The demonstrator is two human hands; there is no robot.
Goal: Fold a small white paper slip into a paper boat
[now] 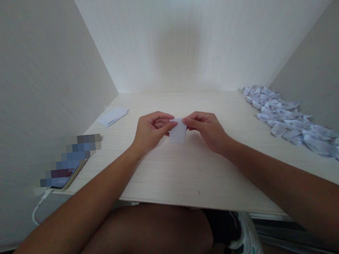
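Note:
My left hand point(152, 132) and my right hand point(207, 129) meet over the middle of a pale wooden desk point(191, 168). Between them they pinch a small folded piece of white paper point(178, 132) by its upper edge, one hand at each top corner. The paper hangs just above the desk surface. Both hands have their fingers curled and pressed on the paper.
A long heap of several folded white paper pieces point(295, 121) runs along the desk's right side by the wall. A small stack of flat white paper point(113, 115) lies at the far left. A phone point(71, 168) with a white cable point(39, 205) rests at the left edge. White walls enclose the desk.

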